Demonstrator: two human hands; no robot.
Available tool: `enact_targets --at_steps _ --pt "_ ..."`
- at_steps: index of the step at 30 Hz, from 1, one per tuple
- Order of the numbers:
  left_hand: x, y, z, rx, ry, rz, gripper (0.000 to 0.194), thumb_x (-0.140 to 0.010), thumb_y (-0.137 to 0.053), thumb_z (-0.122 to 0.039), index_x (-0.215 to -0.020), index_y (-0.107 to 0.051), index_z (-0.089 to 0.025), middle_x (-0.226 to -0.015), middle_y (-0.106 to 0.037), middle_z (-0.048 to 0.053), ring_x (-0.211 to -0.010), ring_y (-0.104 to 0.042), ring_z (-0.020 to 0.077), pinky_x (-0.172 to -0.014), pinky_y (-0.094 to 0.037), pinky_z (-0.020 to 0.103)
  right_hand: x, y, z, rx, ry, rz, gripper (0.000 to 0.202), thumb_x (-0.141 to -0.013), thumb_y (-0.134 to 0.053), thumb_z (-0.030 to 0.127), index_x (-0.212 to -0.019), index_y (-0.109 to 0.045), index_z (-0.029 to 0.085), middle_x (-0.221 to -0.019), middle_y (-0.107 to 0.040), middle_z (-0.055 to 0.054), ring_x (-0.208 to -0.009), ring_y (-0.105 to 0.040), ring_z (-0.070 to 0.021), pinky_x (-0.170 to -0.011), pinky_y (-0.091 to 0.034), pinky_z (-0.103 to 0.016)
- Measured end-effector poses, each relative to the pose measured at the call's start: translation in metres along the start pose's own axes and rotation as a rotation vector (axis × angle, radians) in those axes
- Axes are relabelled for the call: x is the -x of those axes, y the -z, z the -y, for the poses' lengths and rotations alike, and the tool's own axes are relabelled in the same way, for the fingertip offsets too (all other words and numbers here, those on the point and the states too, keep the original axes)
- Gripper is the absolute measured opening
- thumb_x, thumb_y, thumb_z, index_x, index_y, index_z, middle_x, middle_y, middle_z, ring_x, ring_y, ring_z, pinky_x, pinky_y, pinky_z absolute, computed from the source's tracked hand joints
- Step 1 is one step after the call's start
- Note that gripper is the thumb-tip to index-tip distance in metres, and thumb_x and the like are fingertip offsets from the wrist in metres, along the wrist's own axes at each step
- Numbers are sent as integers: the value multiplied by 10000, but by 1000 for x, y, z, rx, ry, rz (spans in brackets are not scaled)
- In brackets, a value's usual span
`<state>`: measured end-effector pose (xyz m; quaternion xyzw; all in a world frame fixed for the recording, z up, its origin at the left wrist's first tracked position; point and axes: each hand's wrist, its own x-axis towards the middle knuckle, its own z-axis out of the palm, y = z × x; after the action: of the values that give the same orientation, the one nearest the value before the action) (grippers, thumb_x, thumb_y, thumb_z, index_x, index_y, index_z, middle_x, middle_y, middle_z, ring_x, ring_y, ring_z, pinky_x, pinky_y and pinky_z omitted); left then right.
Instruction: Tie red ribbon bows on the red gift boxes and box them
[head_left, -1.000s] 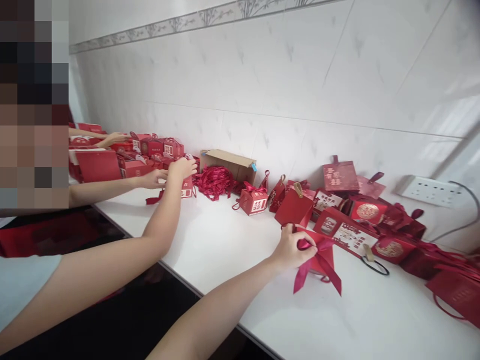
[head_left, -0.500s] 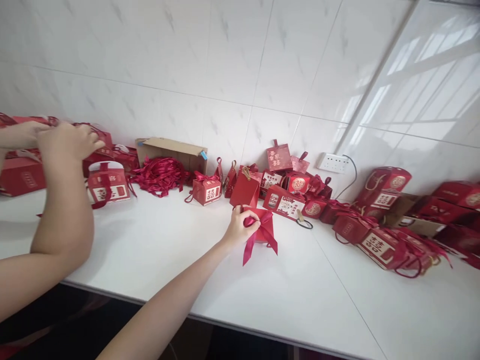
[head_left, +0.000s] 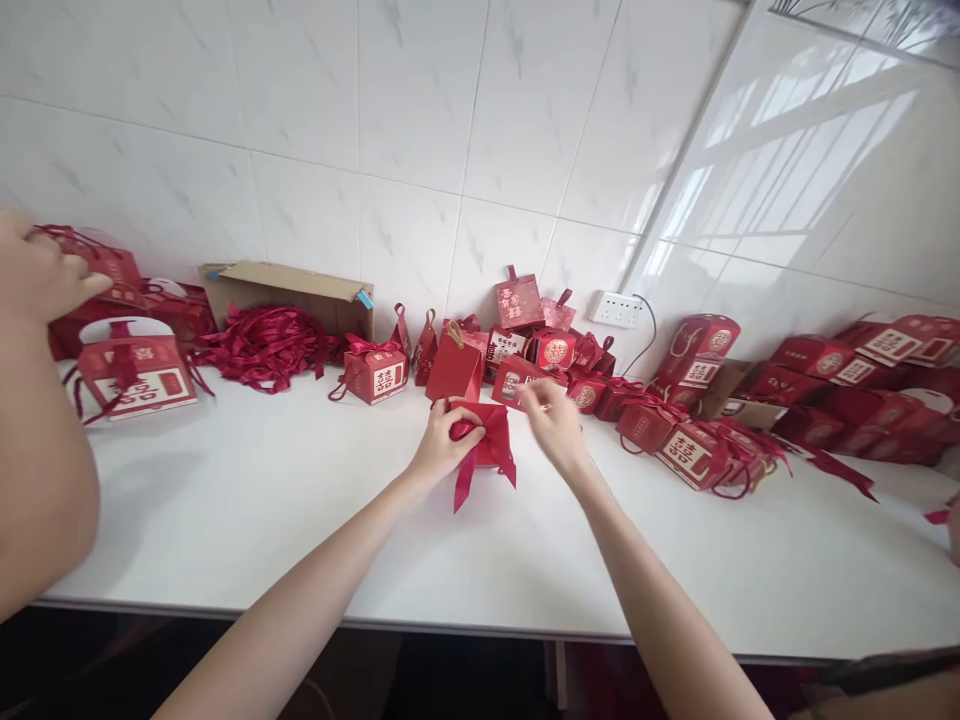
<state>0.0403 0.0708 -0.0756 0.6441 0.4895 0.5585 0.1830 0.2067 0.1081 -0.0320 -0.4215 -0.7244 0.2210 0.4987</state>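
My left hand pinched the red ribbon where it crossed on top of the small red gift box, pinning the box to the white counter so the knot stayed put. My right hand hovered just beside the box with nothing in it, thumb and forefinger drawn close and the other fingers loose. The ribbon's tails hung down over the near face of the box, so I could not read any print there, and my fingers hid the knot itself. At the left edge another person's arm loomed large and blurred, its hand at the handled gift box; what it gripped I could not tell. Farther back lay a heap of loose ribbons spilling from a cardboard box, and a row of finished gift boxes ran along the tiled wall, cut off at the right edge.
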Motion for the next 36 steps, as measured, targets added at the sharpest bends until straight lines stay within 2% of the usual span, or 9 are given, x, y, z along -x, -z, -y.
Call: enact_targets --at_steps 2,4,6,9,12,15,21,27,36 --pt "0 1 0 -4 -3 6 67 -743 -590 -261 -763 -625 -208 -1011 -489 58 -1128 -477 229 -1010 -363 388 1 -11 -7 55 -64 1 319 -795 -582 472 -690 -543 174 -634 -531 9 -602 -493 -135 -595 -420 -286" --pt "0 1 -1 -7 -4 6 69 -745 -590 -266 -775 -620 -211 -1027 -495 60 -1159 -464 230 -1017 -359 385 4 -21 -15 34 -124 32 365 -737 -583 527 -612 -460 207 -542 -455 33 -529 -422 -132 -529 -350 -276" --pt "1 1 0 7 -12 6 118 -748 -590 -270 -853 -603 -216 -1066 -503 62 -1151 -476 220 -1014 -364 376 8 -28 -23 -61 -116 53 376 -734 -558 543 -619 -411 217 -557 -443 38 -531 -410 -130 -524 -333 -271" --pt "1 -2 4 55 15 -32 384 -752 -605 -307 -1112 -491 -240 -1185 -490 70 -1149 -477 209 -994 -382 369 14 -31 -31 -178 -66 47 358 -765 -524 521 -629 -386 220 -603 -462 29 -578 -434 -134 -561 -364 -273" --pt "2 -5 9 50 79 -181 541 -750 -614 -354 -1216 -364 -236 -1227 -450 93 -1150 -459 213 -963 -400 373 21 -33 -33 -235 -88 59 328 -778 -518 496 -640 -414 217 -633 -485 16 -599 -456 -137 -581 -394 -276" --pt "2 -5 13 -26 101 -314 452 -736 -619 -365 -1106 -403 -221 -1163 -436 94 -1100 -457 219 -848 -458 347 25 -37 -34 -267 -105 74 313 -786 -512 484 -656 -407 220 -630 -467 23 -573 -436 -127 -560 -393 -267" --pt "0 -4 13 -40 48 -318 144 -816 -512 -344 -831 -455 -212 -902 -501 27 -878 -512 159 -735 -456 270 28 -39 -36 -215 -49 91 317 -837 -446 466 -655 -365 220 -621 -430 28 -581 -390 -122 -553 -350 -258" --pt "1 -6 14 -18 134 -295 185 -849 -474 -372 -770 -431 -210 -667 -491 -29 -606 -484 122 -621 -412 247 29 -36 -35 -243 -43 96 346 -844 -419 497 -647 -361 219 -600 -398 34 -568 -371 -119 -554 -337 -256" --pt "3 -7 13 -22 159 -357 169 -849 -478 -347 -765 -436 -206 -684 -511 -24 -623 -499 122 -615 -407 238 24 -32 -41 -568 -135 198 424 -777 -532 574 -614 -379 214 -602 -412 36 -563 -401 -112 -560 -362 -255"
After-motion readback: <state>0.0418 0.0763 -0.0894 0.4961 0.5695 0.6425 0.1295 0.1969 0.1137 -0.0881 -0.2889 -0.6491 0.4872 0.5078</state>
